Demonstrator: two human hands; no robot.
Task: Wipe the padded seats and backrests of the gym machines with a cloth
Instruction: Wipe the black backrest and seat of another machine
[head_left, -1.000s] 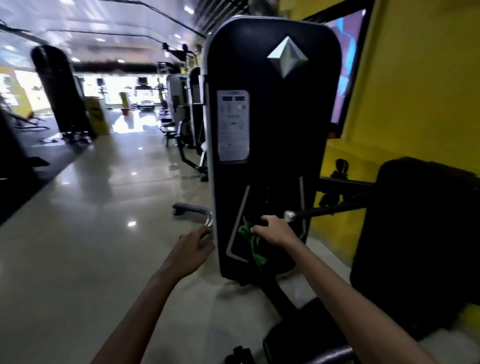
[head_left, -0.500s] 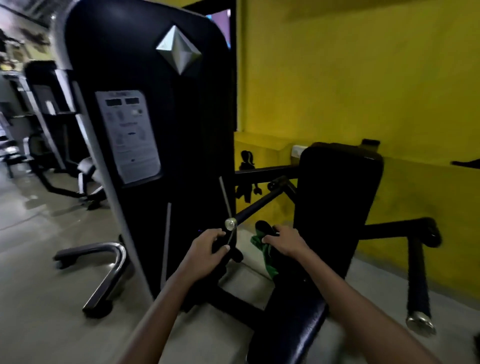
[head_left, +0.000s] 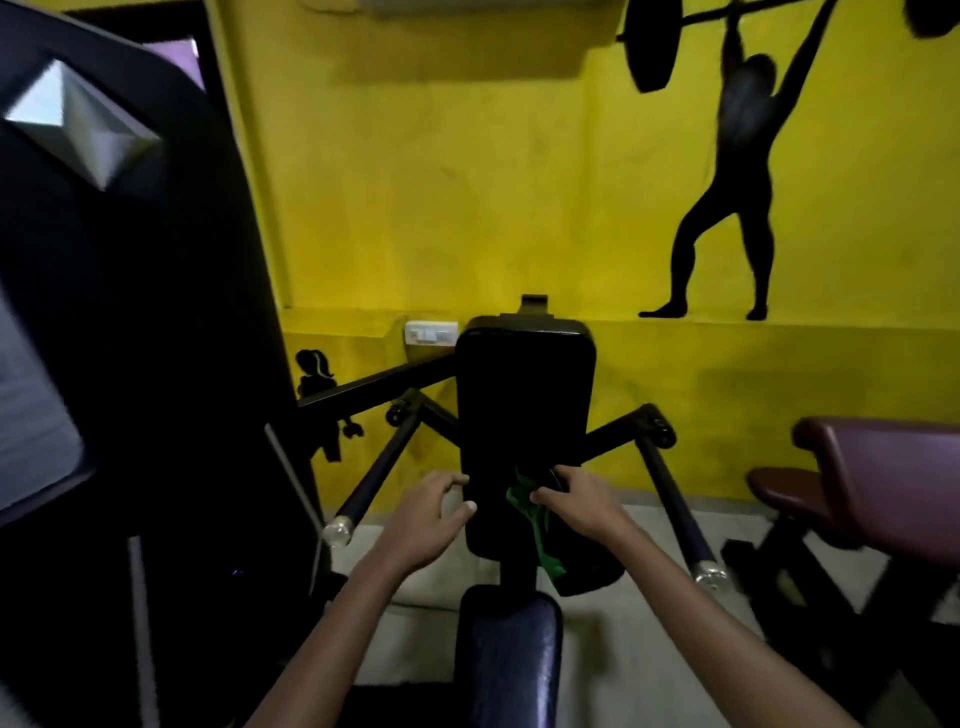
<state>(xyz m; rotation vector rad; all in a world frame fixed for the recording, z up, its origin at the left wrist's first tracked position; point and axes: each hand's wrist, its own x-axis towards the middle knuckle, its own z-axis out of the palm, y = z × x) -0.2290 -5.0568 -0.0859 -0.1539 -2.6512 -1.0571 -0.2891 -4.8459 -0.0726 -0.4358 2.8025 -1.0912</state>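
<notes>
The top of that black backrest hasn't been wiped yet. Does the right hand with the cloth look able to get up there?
Probably yes. The right hand already holds the green cloth on the backrest low down, and nothing covers the pad's face above it.

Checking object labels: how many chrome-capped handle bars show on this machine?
2. Left bar slopes down beside the left hand; right bar slopes down right of the backrest. Others may be hidden.

view swung right to face backrest (head_left: 524, 415) head-on; left hand (head_left: 426, 514) came off the handle to its left edge, right hand (head_left: 582, 501) moved cloth (head_left: 535, 525) onto its lower front
</notes>
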